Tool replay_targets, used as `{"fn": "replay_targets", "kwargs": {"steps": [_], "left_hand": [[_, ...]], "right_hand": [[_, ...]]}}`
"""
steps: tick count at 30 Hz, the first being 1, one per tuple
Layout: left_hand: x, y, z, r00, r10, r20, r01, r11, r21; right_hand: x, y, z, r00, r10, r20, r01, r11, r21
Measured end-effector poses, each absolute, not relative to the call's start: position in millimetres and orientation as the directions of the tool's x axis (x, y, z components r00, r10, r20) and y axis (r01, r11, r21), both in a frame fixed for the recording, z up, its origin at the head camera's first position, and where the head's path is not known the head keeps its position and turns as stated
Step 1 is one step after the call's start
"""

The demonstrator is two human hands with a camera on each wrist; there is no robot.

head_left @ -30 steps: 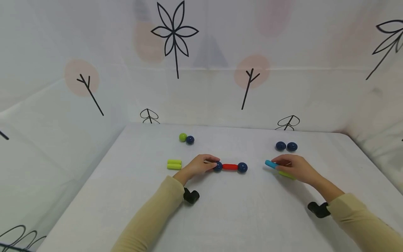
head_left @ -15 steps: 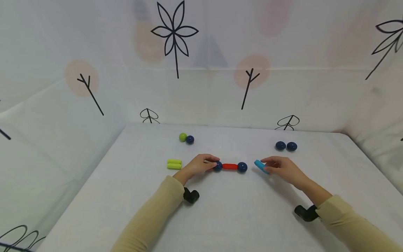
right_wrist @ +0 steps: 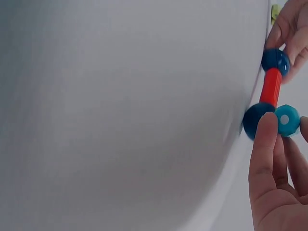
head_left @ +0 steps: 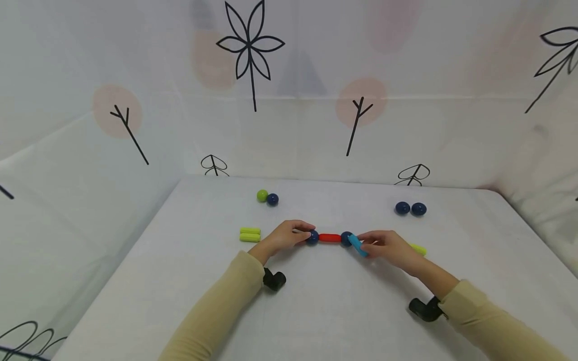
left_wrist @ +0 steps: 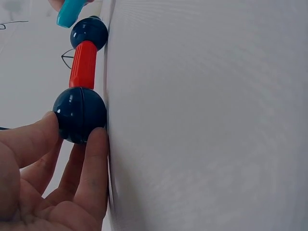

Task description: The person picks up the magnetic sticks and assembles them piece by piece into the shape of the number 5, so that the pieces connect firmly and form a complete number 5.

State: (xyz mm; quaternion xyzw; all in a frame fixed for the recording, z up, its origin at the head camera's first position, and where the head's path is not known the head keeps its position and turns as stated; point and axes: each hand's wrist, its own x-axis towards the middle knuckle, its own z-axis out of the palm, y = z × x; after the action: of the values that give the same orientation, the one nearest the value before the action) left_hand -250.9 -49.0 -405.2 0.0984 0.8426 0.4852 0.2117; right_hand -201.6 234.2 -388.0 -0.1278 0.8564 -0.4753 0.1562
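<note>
A red ribbed stick (head_left: 330,238) joins two dark blue balls in a row on the table. My left hand (head_left: 285,236) pinches the left ball (left_wrist: 79,114) between thumb and fingers. In my right hand (head_left: 389,246) is a light blue stick (head_left: 358,245), held between thumb and fingertips. The stick is tilted, its far end at the right ball (left_wrist: 89,32). In the right wrist view the stick's round end (right_wrist: 288,120), with a pale centre, faces the camera beside that ball. Whether stick and ball touch, I cannot tell.
Two lime-green sticks (head_left: 250,234) lie left of my left hand. Another lime stick (head_left: 418,249) shows partly behind my right wrist. A green ball (head_left: 262,196) and a dark blue ball (head_left: 273,199) sit at the back, with two more dark blue balls (head_left: 410,208) at back right.
My right hand has moved left with the light blue stick, from beside the lime stick to the right ball. The stick's tilt has steepened. My left hand has stayed on the left ball.
</note>
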Motion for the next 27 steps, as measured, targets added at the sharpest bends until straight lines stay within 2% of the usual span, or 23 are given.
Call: {"fn": "replay_targets", "kwargs": {"steps": [18,27], "left_hand": [[-252,-49,-405,-0.889,0.382,-0.252,-0.025,0.509,0.86],[-251,-50,-405,-0.889,0.387,-0.246,-0.01,0.52,0.854]], "right_hand": [[-205,197,-397,-0.862,-0.462,-0.21,-0.004,0.42,-0.908],[-203,178,-399,-0.86,-0.448,-0.244,0.041,0.415,-0.909]]}}
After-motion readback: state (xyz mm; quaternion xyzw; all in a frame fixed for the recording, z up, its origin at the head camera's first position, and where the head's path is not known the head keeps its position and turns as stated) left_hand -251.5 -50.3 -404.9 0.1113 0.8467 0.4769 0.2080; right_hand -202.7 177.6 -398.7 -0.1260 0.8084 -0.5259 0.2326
